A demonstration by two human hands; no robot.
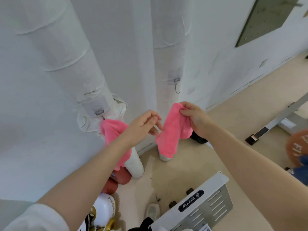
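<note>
Two thick white wrapped pipes [70, 64] stood against the white wall, each with a small metal hook, and from the hook [99, 112] of the left pipe a second cloth [113, 130], also pink, hung down. Low at the right stood a white metal frame [215, 197] with slots in it. In front of the pipes, in the air above the pale floor, the person held the pink cloth [170, 134] between both hands, and it hung down folded and loose. The right hand [195, 120] pinched its upper corner, with the thumb and the curled fingers pressed together on the fabric. The left hand [145, 122] was half open, its fingers [158, 126] bent softly and reaching the left edge of this cloth; I could not tell if they really gripped it or only touched it. On the frame a black label [191, 201] said "BRTW", seen upside down. An orange ball [298, 147] at the right edge showed the letters "FIT", cut by the border. A white padded thing [105, 209] at the bottom carried the word "GINGPAI".
</note>
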